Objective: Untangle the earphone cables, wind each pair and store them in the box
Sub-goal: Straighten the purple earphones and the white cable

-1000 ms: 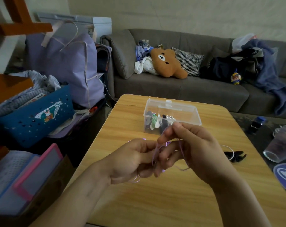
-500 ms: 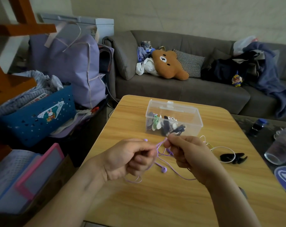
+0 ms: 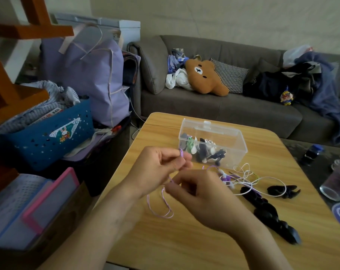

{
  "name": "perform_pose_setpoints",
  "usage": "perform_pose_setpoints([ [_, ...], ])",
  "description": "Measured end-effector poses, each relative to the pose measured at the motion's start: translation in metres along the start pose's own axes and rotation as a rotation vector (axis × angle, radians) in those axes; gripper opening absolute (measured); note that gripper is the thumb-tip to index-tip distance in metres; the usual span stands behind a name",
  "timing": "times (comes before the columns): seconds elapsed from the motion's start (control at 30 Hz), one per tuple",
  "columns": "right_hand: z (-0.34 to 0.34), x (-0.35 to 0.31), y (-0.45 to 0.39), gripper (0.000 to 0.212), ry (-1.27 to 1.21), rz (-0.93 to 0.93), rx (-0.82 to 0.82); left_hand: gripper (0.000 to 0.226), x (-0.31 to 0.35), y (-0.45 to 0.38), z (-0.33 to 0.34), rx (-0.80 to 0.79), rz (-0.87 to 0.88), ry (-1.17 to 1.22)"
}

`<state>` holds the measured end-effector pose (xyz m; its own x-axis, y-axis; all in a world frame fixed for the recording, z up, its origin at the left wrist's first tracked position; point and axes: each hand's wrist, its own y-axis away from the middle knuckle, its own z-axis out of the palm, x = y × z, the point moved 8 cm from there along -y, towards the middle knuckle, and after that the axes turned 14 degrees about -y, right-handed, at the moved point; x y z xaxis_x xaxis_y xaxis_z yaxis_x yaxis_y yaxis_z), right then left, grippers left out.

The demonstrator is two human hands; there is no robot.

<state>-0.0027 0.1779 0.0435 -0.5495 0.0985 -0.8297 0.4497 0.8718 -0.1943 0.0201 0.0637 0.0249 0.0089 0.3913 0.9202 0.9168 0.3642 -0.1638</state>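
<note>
My left hand (image 3: 157, 168) holds turns of the purple earphone cable (image 3: 161, 208) wound round its fingers, with loops hanging down onto the wooden table (image 3: 184, 246). Just in front of it, my right hand (image 3: 202, 195) pinches the same purple cable. To the right lies a tangle of white earphones (image 3: 249, 178) mixed with purple earbuds. The clear plastic box (image 3: 233, 137) stands open behind the hands, with several wound pairs inside.
A row of black clips (image 3: 270, 213) and a separate black piece (image 3: 284, 190) lie on the table's right side. A glass (image 3: 336, 184) and a dark bottle (image 3: 311, 153) stand beyond the right edge. A blue basket (image 3: 48, 137), bags and a grey sofa (image 3: 223, 108) surround the table.
My right hand has dropped lower and toward me along the purple cable. My left hand has lifted slightly with cable round its fingers. The white tangle and black clips are now uncovered.
</note>
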Motion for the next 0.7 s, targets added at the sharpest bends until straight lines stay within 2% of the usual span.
perform_pose_setpoints([
  [0.1, -0.020, -0.007, 0.001, 0.020, -0.053, -0.034, 0.083, 0.018, -0.002, 0.004, 0.017, -0.215, -0.014, -0.104],
  [0.17, -0.032, -0.006, 0.003, 0.018, -0.023, -0.044, 0.143, 0.024, -0.003, 0.009, 0.026, -0.318, -0.054, -0.061],
  [0.23, -0.047, -0.002, 0.006, 0.015, -0.035, -0.054, 0.247, 0.033, -0.001, 0.012, 0.032, -0.383, -0.083, 0.033],
  [0.4, -0.070, 0.014, 0.009, 0.011, -0.023, -0.049, 0.403, 0.031, -0.001, 0.011, 0.043, -0.482, -0.150, 0.213],
  [0.5, -0.073, 0.026, 0.008, 0.012, 0.012, 0.002, 0.402, 0.028, -0.003, 0.009, 0.043, -0.473, -0.173, 0.322],
  [0.57, -0.065, 0.026, 0.006, 0.015, 0.075, 0.003, 0.365, 0.026, 0.001, 0.005, 0.039, -0.425, -0.161, 0.527],
  [0.63, -0.052, 0.022, 0.003, 0.014, 0.098, -0.016, 0.327, 0.028, 0.005, -0.002, 0.030, -0.308, -0.157, 0.774],
  [0.7, -0.037, 0.021, -0.001, 0.014, 0.127, -0.020, 0.280, 0.028, 0.003, -0.008, 0.018, -0.164, -0.145, 0.852],
])
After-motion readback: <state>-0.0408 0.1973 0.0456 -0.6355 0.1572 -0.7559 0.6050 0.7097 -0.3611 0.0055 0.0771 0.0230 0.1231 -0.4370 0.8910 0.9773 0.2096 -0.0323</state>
